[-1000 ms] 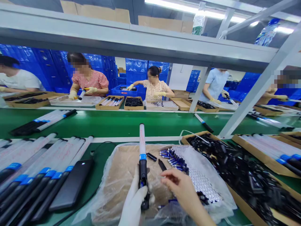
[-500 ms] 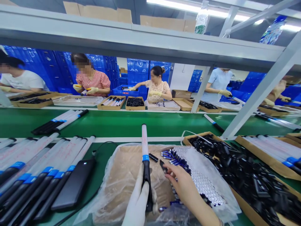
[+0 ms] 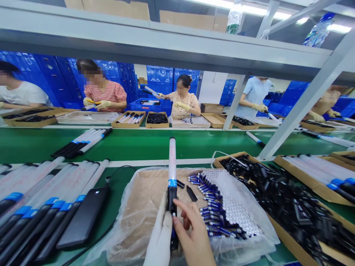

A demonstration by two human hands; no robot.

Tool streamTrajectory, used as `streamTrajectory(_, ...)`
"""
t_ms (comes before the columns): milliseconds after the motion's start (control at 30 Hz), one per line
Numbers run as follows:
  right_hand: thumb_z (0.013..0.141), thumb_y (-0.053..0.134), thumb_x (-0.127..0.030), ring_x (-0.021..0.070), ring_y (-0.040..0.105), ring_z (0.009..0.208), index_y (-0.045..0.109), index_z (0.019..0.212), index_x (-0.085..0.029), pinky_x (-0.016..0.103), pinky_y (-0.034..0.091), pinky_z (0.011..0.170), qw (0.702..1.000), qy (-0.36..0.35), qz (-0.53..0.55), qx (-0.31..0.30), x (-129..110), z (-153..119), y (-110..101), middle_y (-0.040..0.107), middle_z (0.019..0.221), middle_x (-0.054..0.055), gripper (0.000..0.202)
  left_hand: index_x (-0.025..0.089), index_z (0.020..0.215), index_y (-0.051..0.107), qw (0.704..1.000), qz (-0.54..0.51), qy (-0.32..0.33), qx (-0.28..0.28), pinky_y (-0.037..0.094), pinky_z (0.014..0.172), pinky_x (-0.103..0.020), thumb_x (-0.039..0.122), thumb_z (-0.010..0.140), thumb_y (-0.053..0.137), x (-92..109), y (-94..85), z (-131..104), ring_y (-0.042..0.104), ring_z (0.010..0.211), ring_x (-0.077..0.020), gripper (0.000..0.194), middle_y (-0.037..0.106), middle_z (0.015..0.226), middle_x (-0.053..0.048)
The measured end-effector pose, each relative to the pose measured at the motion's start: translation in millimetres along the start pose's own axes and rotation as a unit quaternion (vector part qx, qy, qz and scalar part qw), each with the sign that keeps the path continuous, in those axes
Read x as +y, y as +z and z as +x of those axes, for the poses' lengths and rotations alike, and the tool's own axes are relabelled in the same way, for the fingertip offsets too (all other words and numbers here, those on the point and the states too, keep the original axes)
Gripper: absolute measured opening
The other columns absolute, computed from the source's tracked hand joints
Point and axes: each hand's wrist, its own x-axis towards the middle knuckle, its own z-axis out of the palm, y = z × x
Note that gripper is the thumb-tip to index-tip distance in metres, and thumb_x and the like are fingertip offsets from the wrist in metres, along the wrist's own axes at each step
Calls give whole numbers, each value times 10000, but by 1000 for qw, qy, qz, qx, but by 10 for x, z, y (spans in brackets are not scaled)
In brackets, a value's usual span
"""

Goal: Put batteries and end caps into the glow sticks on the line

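In the head view, a light stick (image 3: pixel 172 159) with a frosted clear tube, a blue band and a black handle stands out in front of me. My left hand (image 3: pixel 159 232), in a white glove, is closed around its handle. A blue battery (image 3: pixel 173 233) shows in the handle's opened side. My bare right hand (image 3: pixel 192 231) touches the handle with index finger and thumb; these are apart, and the other fingers curl inward. Two small black covers (image 3: pixel 191 193) lie just beyond on the lined tray (image 3: pixel 138 207). Beside my right hand are several loose blue batteries (image 3: pixel 212 210).
Silver-topped batteries (image 3: pixel 238 207) stand packed at the tray's right. Further right is a box of black parts (image 3: pixel 288 199). At left lie finished-looking sticks (image 3: pixel 61 195) and a black power bank (image 3: pixel 83 218). A green belt (image 3: pixel 138 144) runs behind; co-workers sit across it. A slanted post (image 3: pixel 296 99) rises right.
My right hand has let go of a black cover, now lying on the tray, and moved left to the handle. The view shifted slightly. A co-worker opposite has raised a stick.
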Motion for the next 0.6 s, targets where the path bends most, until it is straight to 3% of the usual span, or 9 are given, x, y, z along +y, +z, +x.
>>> streamTrajectory(67, 950, 485, -343, 104, 556, 730, 616, 1232, -220, 186, 474, 656, 1000, 8, -4, 21, 22, 77, -186, 561, 865, 29, 334, 177, 1257, 551, 1000, -4, -20, -15, 541, 868, -387, 336, 913, 562, -5, -1, -6, 607, 1027, -189, 379, 579, 1235, -105)
streamTrajectory(133, 956, 471, -362, 121, 581, 778, 673, 1114, -201, 200, 476, 682, 999, 3, -41, 35, 71, 192, -454, 605, 880, 42, 303, 157, 1259, 539, 999, -11, -43, -31, 561, 786, -350, 338, 911, 566, -3, 1, -11, 626, 933, -167, 393, 604, 1161, -97)
streamTrajectory(200, 945, 487, -324, 136, 595, 764, 716, 1016, -203, 219, 469, 683, 993, -3, -118, -5, 154, 312, -718, 648, 866, 44, 269, 150, 1261, 531, 997, -21, -63, -46, 565, 724, -315, 355, 916, 557, 9, 6, -12, 630, 861, -146, 402, 616, 1111, -91)
streamTrajectory(267, 906, 521, -209, 161, 612, 783, 744, 954, -213, 244, 469, 718, 972, -20, -213, -97, 258, 397, -887, 686, 853, 39, 228, 152, 1259, 529, 995, -31, -81, -58, 560, 681, -285, 371, 921, 545, 29, 11, -9, 626, 810, -128, 403, 622, 1082, -87)
streamTrajectory(333, 850, 535, -86, 194, 625, 861, 758, 889, -222, 272, 466, 785, 936, -50, -299, -180, 362, 430, -926, 707, 859, 34, 264, 154, 1267, 523, 992, -39, -99, -70, 549, 635, -257, 371, 921, 543, 52, 17, -3, 619, 751, -111, 409, 633, 1036, -78)
streamTrajectory(400, 811, 528, -13, 206, 630, 875, 758, 868, -224, 283, 460, 791, 902, -80, -362, -221, 454, 425, -864, 710, 854, 30, 317, 158, 1331, 476, 988, -43, -123, -84, 527, 576, -234, 323, 908, 560, 71, 23, 7, 605, 657, -97, 462, 649, 915, -52)
streamTrajectory(500, 787, 517, 27, 202, 638, 842, 750, 837, -217, 277, 452, 754, 880, -109, -406, -223, 562, 419, -738, 700, 839, 31, 341, 153, 1497, 276, 981, -41, -162, -97, 470, 494, -198, 158, 816, 573, 83, 37, 31, 587, 516, -97, 742, 633, 679, 4)
streamTrajectory(600, 763, 559, 16, 207, 632, 826, 738, 736, -198, 271, 444, 719, 882, -115, -403, -213, 620, 462, -713, 676, 789, 46, 280, 161, 1553, 129, 978, -34, -183, -93, 419, 454, -174, 99, 742, 538, 76, 46, 61, 587, 459, -104, 911, 624, 584, 20)
